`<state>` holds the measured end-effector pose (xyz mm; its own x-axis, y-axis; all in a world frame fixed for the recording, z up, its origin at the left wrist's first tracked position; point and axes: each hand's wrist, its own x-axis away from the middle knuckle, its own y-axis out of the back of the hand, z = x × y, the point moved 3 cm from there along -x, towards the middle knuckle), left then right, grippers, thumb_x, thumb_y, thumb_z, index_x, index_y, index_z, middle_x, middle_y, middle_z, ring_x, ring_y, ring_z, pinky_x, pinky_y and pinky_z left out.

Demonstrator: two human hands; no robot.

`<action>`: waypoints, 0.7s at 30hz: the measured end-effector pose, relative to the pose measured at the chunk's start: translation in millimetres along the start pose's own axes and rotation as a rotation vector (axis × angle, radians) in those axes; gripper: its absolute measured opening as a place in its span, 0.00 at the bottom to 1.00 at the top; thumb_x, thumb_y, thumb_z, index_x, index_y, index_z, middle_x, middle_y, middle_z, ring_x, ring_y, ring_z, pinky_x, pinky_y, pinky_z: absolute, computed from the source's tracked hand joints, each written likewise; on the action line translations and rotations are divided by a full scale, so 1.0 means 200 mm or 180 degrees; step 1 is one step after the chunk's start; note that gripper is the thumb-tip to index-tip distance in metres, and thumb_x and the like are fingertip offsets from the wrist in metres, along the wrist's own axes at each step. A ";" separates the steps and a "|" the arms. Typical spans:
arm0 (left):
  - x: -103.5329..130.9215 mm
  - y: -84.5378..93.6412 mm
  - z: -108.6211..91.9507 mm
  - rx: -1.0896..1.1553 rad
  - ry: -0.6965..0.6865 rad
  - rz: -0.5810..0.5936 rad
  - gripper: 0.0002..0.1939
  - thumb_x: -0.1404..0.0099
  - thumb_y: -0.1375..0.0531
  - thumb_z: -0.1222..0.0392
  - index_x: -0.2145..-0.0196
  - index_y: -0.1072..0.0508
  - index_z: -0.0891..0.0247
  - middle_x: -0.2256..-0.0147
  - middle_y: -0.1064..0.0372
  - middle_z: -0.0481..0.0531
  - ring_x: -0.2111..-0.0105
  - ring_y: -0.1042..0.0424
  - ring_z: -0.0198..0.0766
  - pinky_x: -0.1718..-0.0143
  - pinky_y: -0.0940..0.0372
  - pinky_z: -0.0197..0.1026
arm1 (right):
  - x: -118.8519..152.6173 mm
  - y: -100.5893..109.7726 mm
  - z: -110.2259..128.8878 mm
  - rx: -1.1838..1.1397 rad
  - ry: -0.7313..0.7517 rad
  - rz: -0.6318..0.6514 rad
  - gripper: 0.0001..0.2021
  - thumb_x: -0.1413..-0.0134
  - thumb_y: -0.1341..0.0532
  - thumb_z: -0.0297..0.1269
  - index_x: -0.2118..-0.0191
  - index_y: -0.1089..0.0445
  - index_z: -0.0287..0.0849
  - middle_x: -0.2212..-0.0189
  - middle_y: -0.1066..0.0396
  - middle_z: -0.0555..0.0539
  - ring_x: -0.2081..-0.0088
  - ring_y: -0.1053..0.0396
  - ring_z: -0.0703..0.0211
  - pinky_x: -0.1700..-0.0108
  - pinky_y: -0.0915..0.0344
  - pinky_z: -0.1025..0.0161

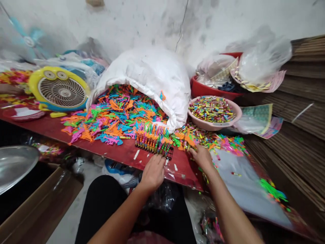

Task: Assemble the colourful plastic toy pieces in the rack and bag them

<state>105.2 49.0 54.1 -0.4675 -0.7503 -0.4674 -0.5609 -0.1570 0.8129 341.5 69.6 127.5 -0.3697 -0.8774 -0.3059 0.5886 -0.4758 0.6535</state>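
A black grid rack (pixel 169 153) on the red table holds several rows of small wrapped sticks with orange, green and pink plastic pieces on top. My left hand (pixel 153 172) is at the rack's front right edge, its fingertips against the sticks there; whether it grips one is too small to tell. My right hand (pixel 201 158) reaches into the loose wrapped sticks (pixel 213 140) right of the rack, thumb and fingers close together. What they hold, if anything, is hidden. Behind the rack, colourful plastic pieces (pixel 124 112) spill from a white sack (pixel 152 74).
A pink basin (pixel 215 125) of wrapped sticks stands behind my right hand, with a red basin (pixel 203 88) beyond. A yellow fan (pixel 63 89) stands left on the red table (pixel 111 150). Plastic sheets (pixel 243 183) lie right, near stacked cardboard (pixel 291 118). Another person's hand (pixel 11 89) shows far left.
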 end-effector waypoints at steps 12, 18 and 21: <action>-0.06 0.03 0.01 -0.0008 0.0029 0.0221 0.14 0.38 0.46 0.69 0.55 0.30 0.64 0.56 0.31 0.57 0.54 0.34 0.46 0.48 0.35 0.47 | 0.29 -0.39 0.31 0.0190 0.1030 0.0131 0.09 0.38 0.45 0.37 0.67 0.30 0.43 0.71 0.29 0.46 0.69 0.34 0.56 0.66 0.42 0.61; -0.08 0.01 0.00 -0.0113 0.0069 0.0265 0.10 0.34 0.47 0.66 0.57 0.29 0.64 0.59 0.32 0.56 0.57 0.34 0.46 0.51 0.35 0.47 | 0.35 -0.43 0.31 -0.0146 0.0938 -0.0227 0.12 0.34 0.49 0.38 0.65 0.32 0.44 0.70 0.29 0.46 0.68 0.34 0.57 0.65 0.43 0.62; -0.09 0.02 0.00 -0.0192 0.0122 0.0346 0.09 0.33 0.48 0.65 0.58 0.29 0.64 0.60 0.32 0.56 0.58 0.34 0.46 0.53 0.34 0.47 | 0.35 -0.44 0.29 -0.0381 0.0823 -0.0356 0.11 0.35 0.47 0.39 0.65 0.31 0.43 0.71 0.30 0.47 0.68 0.34 0.57 0.64 0.42 0.62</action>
<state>111.9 62.8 65.4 -0.4963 -0.7888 -0.3627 -0.4656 -0.1108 0.8780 221.1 54.1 88.5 -0.2507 -0.7983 -0.5476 0.6407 -0.5608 0.5244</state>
